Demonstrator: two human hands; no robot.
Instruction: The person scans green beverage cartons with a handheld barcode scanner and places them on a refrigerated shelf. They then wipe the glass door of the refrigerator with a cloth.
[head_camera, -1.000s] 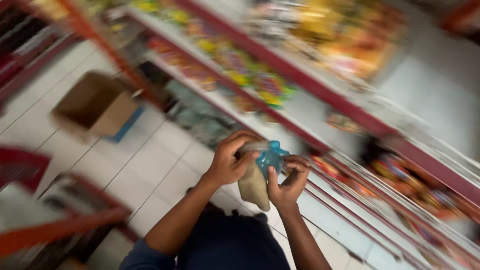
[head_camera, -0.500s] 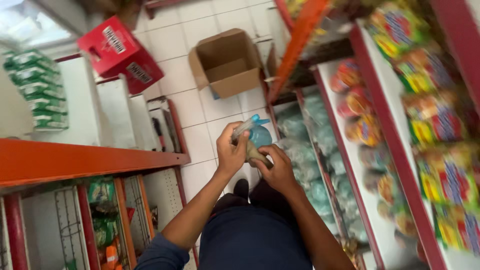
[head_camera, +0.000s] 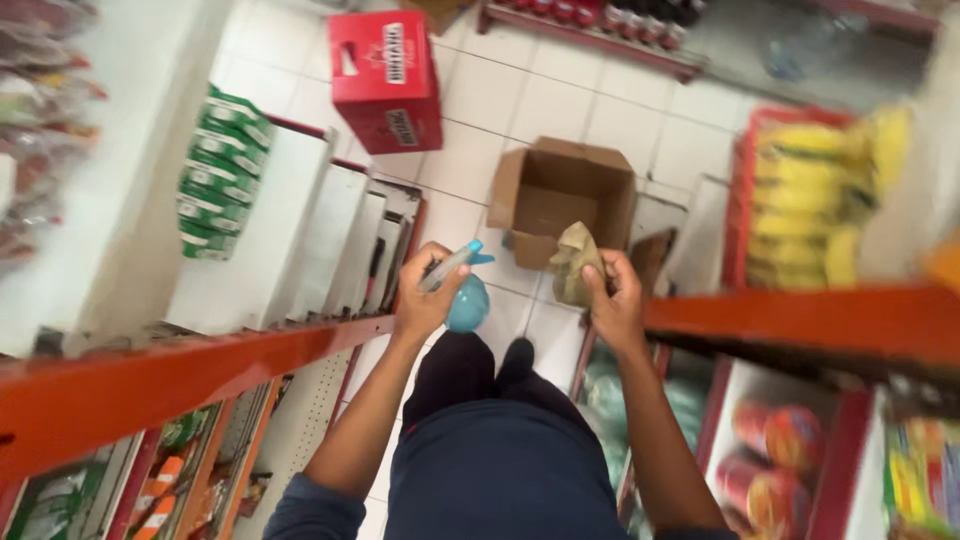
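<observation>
Half a second ago both hands were bunched together on the bottle and rag; now they've split apart. The left hand (head_camera: 428, 300) is wrapped shut around a blue spray bottle (head_camera: 466, 298), while the right hand (head_camera: 615, 300) pinches a crumpled tan cloth (head_camera: 574, 262), both held over the white floor tiles (head_camera: 540, 105) in front of an open cardboard box (head_camera: 560, 200).

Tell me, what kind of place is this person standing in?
Most likely a small grocery shop aisle. Orange-edged shelves on both sides hold packaged goods, such as yellow packets, and a red carton and an open cardboard box sit on the white tiled floor.
</observation>
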